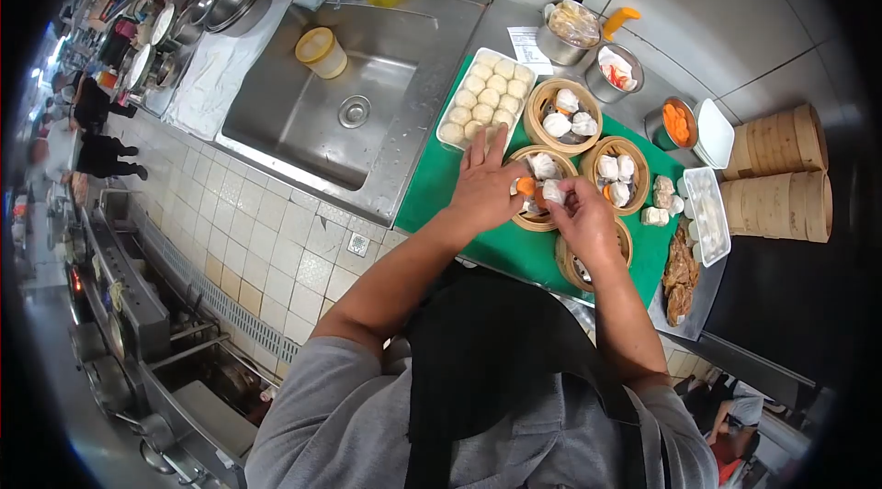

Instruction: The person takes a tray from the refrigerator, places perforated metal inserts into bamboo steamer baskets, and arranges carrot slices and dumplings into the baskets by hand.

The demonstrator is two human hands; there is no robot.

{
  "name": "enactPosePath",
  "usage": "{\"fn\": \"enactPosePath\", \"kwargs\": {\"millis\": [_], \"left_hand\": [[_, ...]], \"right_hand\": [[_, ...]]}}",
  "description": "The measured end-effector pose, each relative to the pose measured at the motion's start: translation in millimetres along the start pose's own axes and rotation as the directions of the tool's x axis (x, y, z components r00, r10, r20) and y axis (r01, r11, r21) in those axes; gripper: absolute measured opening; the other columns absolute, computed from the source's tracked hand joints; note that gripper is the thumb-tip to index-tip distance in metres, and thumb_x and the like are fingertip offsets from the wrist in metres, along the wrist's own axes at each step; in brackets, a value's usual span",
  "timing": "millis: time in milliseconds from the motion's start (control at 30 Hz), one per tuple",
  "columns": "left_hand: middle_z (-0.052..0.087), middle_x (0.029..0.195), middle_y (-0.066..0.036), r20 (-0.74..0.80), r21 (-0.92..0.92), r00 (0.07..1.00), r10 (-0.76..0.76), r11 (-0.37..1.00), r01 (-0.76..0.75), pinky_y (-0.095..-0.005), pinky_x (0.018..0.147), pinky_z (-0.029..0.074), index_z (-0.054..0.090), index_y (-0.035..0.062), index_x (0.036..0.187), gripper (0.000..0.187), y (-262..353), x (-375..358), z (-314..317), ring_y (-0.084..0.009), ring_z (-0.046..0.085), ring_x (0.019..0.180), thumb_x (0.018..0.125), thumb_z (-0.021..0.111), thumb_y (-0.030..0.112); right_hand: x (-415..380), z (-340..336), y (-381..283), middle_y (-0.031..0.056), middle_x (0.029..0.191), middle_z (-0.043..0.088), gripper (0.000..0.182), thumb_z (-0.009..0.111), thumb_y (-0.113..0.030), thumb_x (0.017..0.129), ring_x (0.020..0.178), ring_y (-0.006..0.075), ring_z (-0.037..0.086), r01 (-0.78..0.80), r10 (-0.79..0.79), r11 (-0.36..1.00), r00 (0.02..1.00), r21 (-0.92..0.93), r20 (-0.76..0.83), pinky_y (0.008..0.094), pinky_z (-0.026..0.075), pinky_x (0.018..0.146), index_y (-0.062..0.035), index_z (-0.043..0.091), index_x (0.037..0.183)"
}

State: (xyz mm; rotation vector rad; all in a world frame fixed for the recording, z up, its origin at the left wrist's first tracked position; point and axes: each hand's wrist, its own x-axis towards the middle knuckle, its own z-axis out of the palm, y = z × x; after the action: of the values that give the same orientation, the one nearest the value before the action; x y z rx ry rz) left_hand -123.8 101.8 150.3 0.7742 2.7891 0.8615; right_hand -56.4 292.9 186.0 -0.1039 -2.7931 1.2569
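Observation:
Over a bamboo steamer on the green board, my right hand pinches a white dumpling. My left hand is at the same steamer's left side, thumb and finger closed on an orange carrot slice, its other fingers reaching toward the tray of round buns. Another white dumpling sits inside. Two steamers with dumplings stand behind and to the right, being the rear steamer's contents. A fourth steamer, partly hidden by my right forearm, is nearer me.
A sink with a yellow-rimmed tub is at left. Behind the steamers are metal pots, one with carrot slices. At right are a dumpling tray, brown meat and stacked steamers. Other people stand far left and lower right.

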Motion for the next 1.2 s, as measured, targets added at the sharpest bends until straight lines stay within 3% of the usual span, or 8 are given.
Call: {"fn": "enactPosePath", "kwargs": {"millis": [333, 500, 600, 733, 833, 900, 967, 1200], "left_hand": [[0.027, 0.157, -0.023, -0.093, -0.007, 0.995, -0.024, 1.0, 0.023, -0.0566, 0.117, 0.023, 0.064, 0.0167, 0.118, 0.043, 0, -13, 1, -0.0509, 0.021, 0.144, 0.076, 0.076, 0.023], [0.033, 0.153, -0.025, -0.145, -0.084, 0.989, 0.037, 0.995, -0.05, -0.053, 0.117, 0.026, 0.061, 0.0133, 0.121, 0.046, -8, -20, 8, -0.0493, 0.026, 0.142, 0.078, 0.075, 0.017], [0.033, 0.154, -0.025, -0.154, -0.113, 0.984, 0.089, 0.988, -0.107, -0.053, 0.117, 0.025, 0.061, 0.0135, 0.122, 0.046, -9, -21, 9, -0.0493, 0.027, 0.142, 0.078, 0.074, 0.017], [0.033, 0.154, -0.024, -0.13, -0.137, 0.99, 0.062, 0.987, -0.08, -0.0536, 0.116, 0.027, 0.06, 0.0133, 0.122, 0.044, -7, -23, 9, -0.05, 0.028, 0.141, 0.081, 0.074, 0.019], [0.032, 0.154, -0.024, -0.129, -0.137, 0.989, 0.079, 0.986, -0.096, -0.0539, 0.116, 0.028, 0.06, 0.013, 0.123, 0.045, -5, -22, 11, -0.0506, 0.028, 0.14, 0.081, 0.075, 0.022], [0.032, 0.154, -0.024, -0.131, -0.116, 0.989, 0.062, 0.99, -0.077, -0.0539, 0.115, 0.028, 0.06, 0.0129, 0.123, 0.047, -4, -24, 11, -0.0506, 0.029, 0.14, 0.081, 0.075, 0.023], [0.033, 0.154, -0.024, -0.129, -0.104, 0.991, 0.046, 0.993, -0.06, -0.0541, 0.115, 0.028, 0.06, 0.0129, 0.124, 0.049, -2, -22, 14, -0.0506, 0.029, 0.14, 0.08, 0.076, 0.025], [0.035, 0.152, -0.024, -0.148, -0.066, 0.987, 0.055, 0.996, -0.066, -0.0548, 0.115, 0.028, 0.06, 0.0132, 0.125, 0.054, -1, -18, 21, -0.0498, 0.028, 0.14, 0.077, 0.078, 0.026]], "right_hand": [[6, 21, -10, 0.0159, 0.084, 0.063, 0.03, 0.079, -0.006, 0.072, 0.077, 0.0363, 0.063, 0.279, -0.284, 0.952, 0.959, -0.128, -0.022, 0.0452, 0.052, 0.068, -0.0037, 0.061, 0.096], [11, 35, 0, 0.0103, 0.095, 0.062, 0.028, 0.082, -0.01, 0.065, 0.09, 0.0321, 0.062, 0.361, -0.384, 0.868, 0.923, -0.341, -0.002, 0.0428, 0.051, 0.075, -0.0074, 0.065, 0.088], [6, 22, -2, 0.0097, 0.095, 0.062, 0.029, 0.082, -0.012, 0.065, 0.09, 0.0313, 0.062, 0.403, -0.418, 0.875, 0.909, -0.27, 0.002, 0.043, 0.051, 0.075, -0.0081, 0.066, 0.089], [0, -32, 20, 0.0118, 0.096, 0.066, 0.021, 0.078, -0.008, 0.076, 0.09, 0.0317, 0.065, 0.255, -0.295, 0.946, 0.932, -0.198, -0.21, 0.04, 0.053, 0.075, -0.0063, 0.068, 0.094], [-3, -100, 57, 0.0179, 0.105, 0.068, 0.018, 0.066, -0.006, 0.088, 0.095, 0.0316, 0.067, -0.313, 0.255, 0.943, 0.897, -0.111, -0.362, 0.0407, 0.053, 0.082, -0.0046, 0.069, 0.106], [-5, -131, 141, 0.02, 0.113, 0.067, 0.027, 0.065, -0.013, 0.088, 0.104, 0.0383, 0.064, -0.263, 0.08, 0.853, 0.919, -0.451, -0.386, 0.0455, 0.05, 0.09, -0.0049, 0.067, 0.114], [-4, -148, 166, 0.0183, 0.118, 0.066, 0.032, 0.063, -0.02, 0.09, 0.107, 0.0383, 0.063, -0.274, 0.141, 0.764, 0.954, -0.584, -0.263, 0.0469, 0.051, 0.09, -0.0077, 0.065, 0.119], [-6, -150, 186, 0.015, 0.116, 0.067, 0.036, 0.064, -0.019, 0.087, 0.107, 0.0369, 0.063, -0.372, 0.303, 0.676, 0.927, -0.637, -0.221, 0.0469, 0.051, 0.089, -0.0136, 0.063, 0.123]]}}
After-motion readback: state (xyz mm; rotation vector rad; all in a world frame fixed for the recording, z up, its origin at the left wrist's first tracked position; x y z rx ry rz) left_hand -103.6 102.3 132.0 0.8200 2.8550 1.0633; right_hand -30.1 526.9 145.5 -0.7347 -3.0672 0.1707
